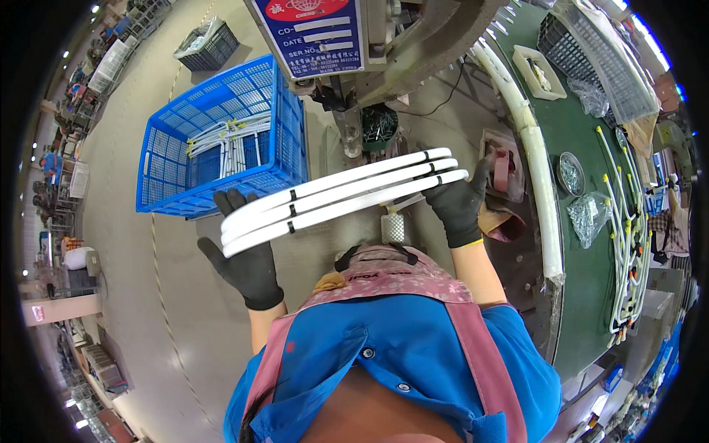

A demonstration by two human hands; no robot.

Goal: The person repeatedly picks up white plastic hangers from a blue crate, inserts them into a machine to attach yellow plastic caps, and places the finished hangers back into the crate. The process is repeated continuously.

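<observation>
White tubes [325,198], three side by side, held up in front of the torso, spanning hand to hand. Long, slightly curved, slanting from near left to far right. Black bands [292,209] around each, toward both ends.

Left hand [255,272], black glove: palm up under the left ends. Fingers stick out past the far side; thumb juts left, clear of the tubes. Grip wide, tubes lying across it rather than clasped. Left ends slightly blurred.

Right hand [456,210], black glove: below the right ends, arm bent, wrist nearly straight. Fingers closed at the tubes, thumb raised to the right of the ends. Grip narrow, holding the tubes; exact finger wrap partly hidden.

Both forearms reach forward from blue sleeves [517,354], right hand farther out than left. Pink apron [399,277] near, below the tubes.

Far left of the tubes: blue crate [292,140] with bent white pieces [235,136] inside, some yellow at the tips. Far, centre: grey machine [425,63] with a blue plate [314,65]. Below it, metal pins [378,123] in a dark bin.

Right: green table [546,125] bearing a metal bowl [580,173], a clear bag [589,219] and more white pieces with yellow tips.
</observation>
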